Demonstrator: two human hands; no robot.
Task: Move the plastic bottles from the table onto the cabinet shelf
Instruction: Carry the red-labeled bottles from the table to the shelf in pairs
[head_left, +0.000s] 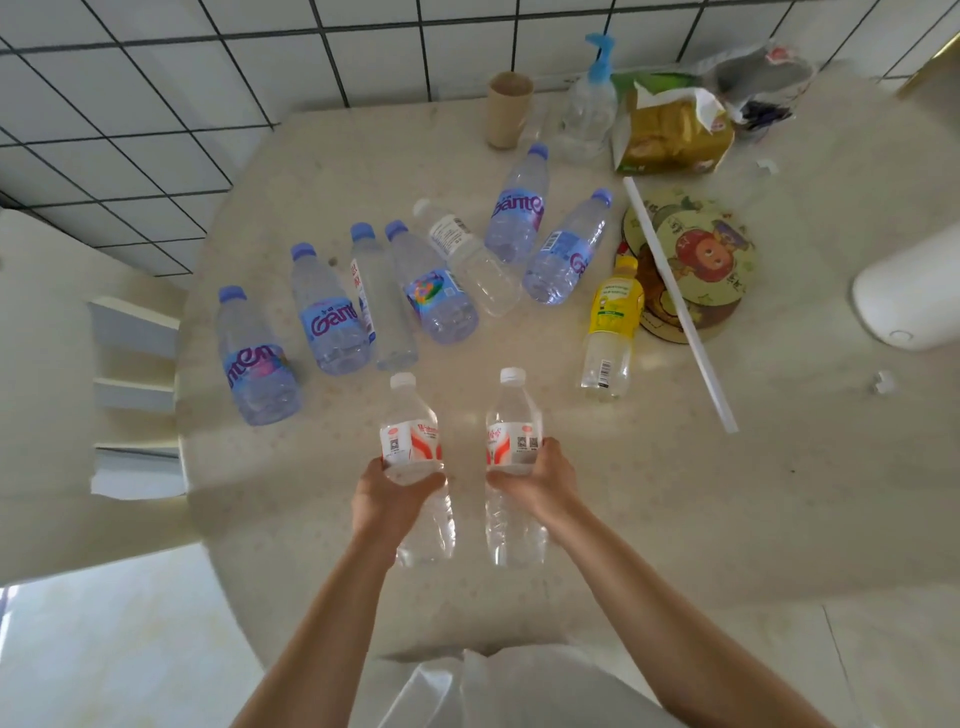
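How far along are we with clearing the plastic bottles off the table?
Nothing visibly shelved; the cabinet is out of view. In hand: left hand and right hand each grip a clear red-labelled bottle. Left: eight bottles on the round cream table, including the yellow-capped bottle.

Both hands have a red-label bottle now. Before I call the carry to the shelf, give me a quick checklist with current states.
1. Left hand grips its red-label bottle round the middle: ok.
2. Right hand grips the other red-label bottle round the middle: ok.
3. White caps on both held bottles: ok.
4. Held bottles apart from the blue-capped bottles and the yellow-label bottle: ok.
5. Cabinet shelf free to receive them: cannot tell, not in view.
6. Table emptied of bottles: not ok.
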